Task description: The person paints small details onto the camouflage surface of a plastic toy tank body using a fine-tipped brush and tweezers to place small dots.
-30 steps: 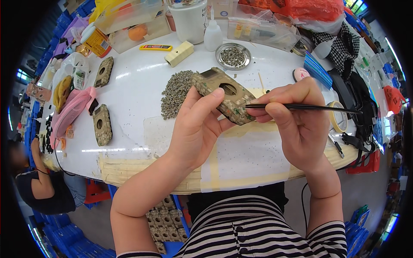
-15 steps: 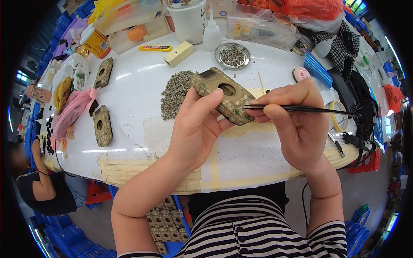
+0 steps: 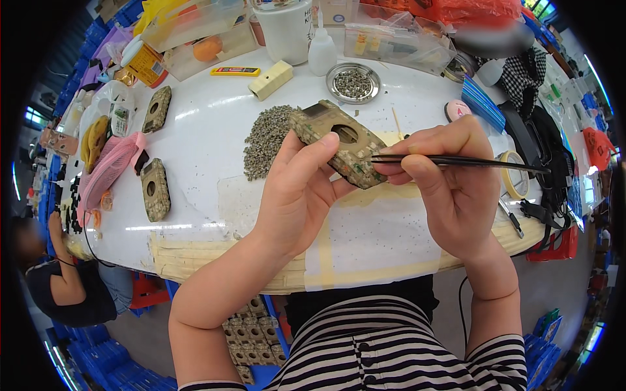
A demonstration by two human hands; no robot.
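My left hand (image 3: 297, 186) grips a camouflage-patterned toy tank hull (image 3: 365, 146) from below, its thumb on top beside the round hole. The hull is tilted above the table. In my right hand (image 3: 450, 182) is a pair of black tweezers (image 3: 469, 161), pinched between thumb and fingers. The tweezer tips are at the near right end of the hull; whether they hold a tiny part, I cannot tell. Behind the hull lies a heap of small grey-brown parts (image 3: 264, 143). A round metal dish (image 3: 353, 83) with more such parts stands farther back.
Two similar hulls (image 3: 155, 190) lie at the left, near a pink mesh bag (image 3: 111, 173). A white squeeze bottle (image 3: 321, 52), a cream block (image 3: 270, 80) and clear bins (image 3: 398, 49) stand at the back. Tape (image 3: 515, 174) and a knife (image 3: 511, 218) lie right. Another person (image 3: 62, 280) sits far left.
Almost nothing differs. The hull and the tweezers have shifted very slightly; both hands keep their hold.
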